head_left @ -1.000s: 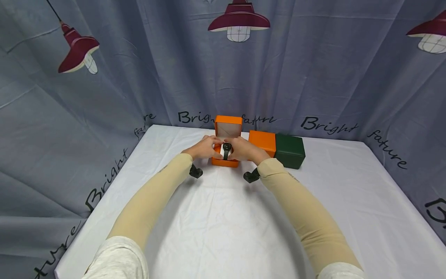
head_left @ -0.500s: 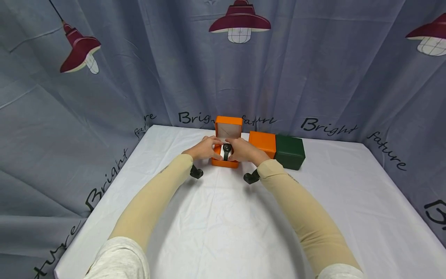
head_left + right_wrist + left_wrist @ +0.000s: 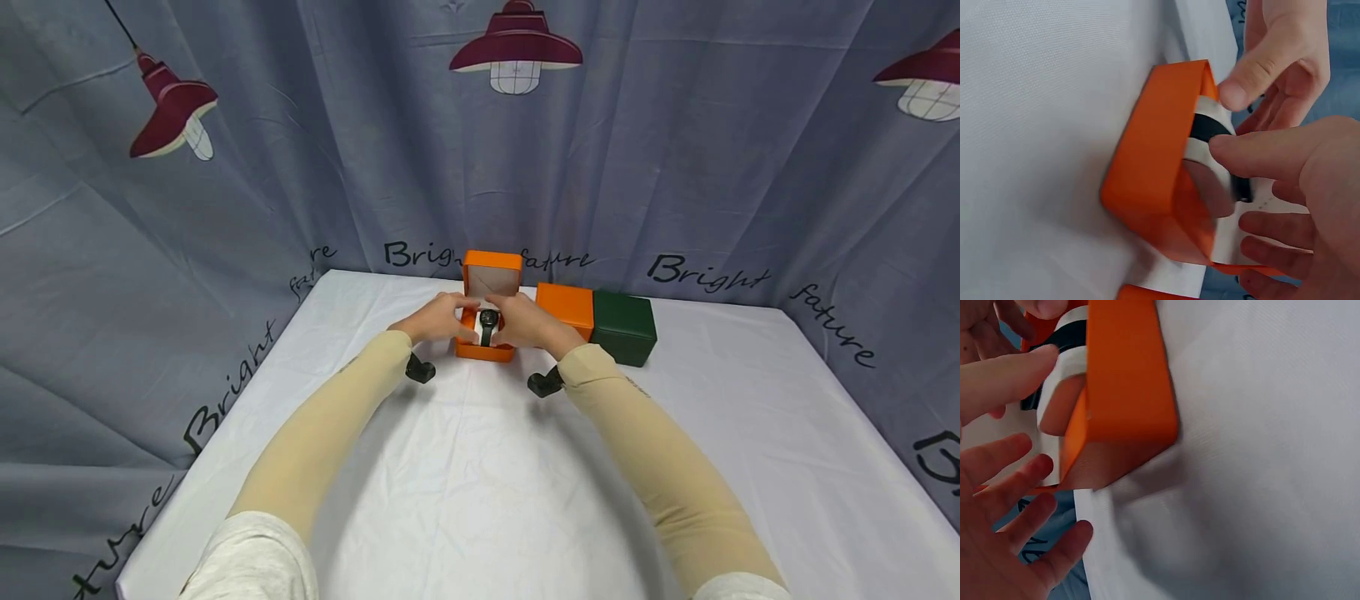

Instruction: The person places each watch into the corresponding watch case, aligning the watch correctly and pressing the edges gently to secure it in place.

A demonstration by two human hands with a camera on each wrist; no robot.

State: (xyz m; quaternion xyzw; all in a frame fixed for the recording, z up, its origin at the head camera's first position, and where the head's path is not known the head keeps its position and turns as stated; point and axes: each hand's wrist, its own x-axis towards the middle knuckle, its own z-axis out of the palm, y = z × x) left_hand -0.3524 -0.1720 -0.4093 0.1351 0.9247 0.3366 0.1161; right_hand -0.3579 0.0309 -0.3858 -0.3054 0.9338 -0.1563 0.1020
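A black wristwatch [image 3: 488,318] sits round a white cushion [image 3: 1202,149] in an orange watch box [image 3: 484,352] whose lid [image 3: 492,258] stands raised. My left hand [image 3: 437,318] is at the box's left side, its fingers spread. In the left wrist view its thumb lies over the strap [image 3: 1071,335]; contact is unclear. At the right side, my right hand [image 3: 527,321] has its thumb at the edge of the strap [image 3: 1207,127] and cushion, while the other fingers [image 3: 1276,229] are loosely extended beside the box. Neither hand visibly pinches the watch.
A closed orange box [image 3: 565,305] stands right of the watch box, with a dark green box [image 3: 624,327] beside it. All rest near the back edge of a white-covered table [image 3: 480,483]. A grey-blue curtain [image 3: 675,150] with printed lamps hangs behind and around.
My left hand has shifted slightly left, away from the watch. The right hand and forearm have moved a little to the right. The watch stays in the box.
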